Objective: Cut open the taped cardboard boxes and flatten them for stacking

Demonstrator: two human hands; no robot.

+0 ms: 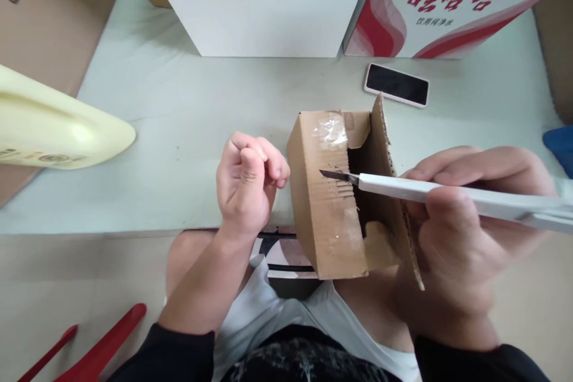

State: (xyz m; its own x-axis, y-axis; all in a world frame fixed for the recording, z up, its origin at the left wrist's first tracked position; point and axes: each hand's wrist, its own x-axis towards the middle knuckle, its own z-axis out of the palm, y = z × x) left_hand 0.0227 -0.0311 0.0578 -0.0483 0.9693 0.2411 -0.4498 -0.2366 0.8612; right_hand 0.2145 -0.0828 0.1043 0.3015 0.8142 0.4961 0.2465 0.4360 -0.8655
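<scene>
I have the right grip pinching a white knife over the cardboard box, the left grip curled closed beside that box.

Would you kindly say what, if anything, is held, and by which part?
The right hand holds the knife by its white handle; nothing shows in the curled left hand.

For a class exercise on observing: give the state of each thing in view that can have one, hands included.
Small cardboard box: open, flap raised.
Knife: blade exposed.
Right hand: closed around the knife.
Left hand: fingers curled in; whether it holds anything, cannot tell.
Phone: lying flat, screen dark.
Larger boxes: open or shut, cannot tell.
</scene>
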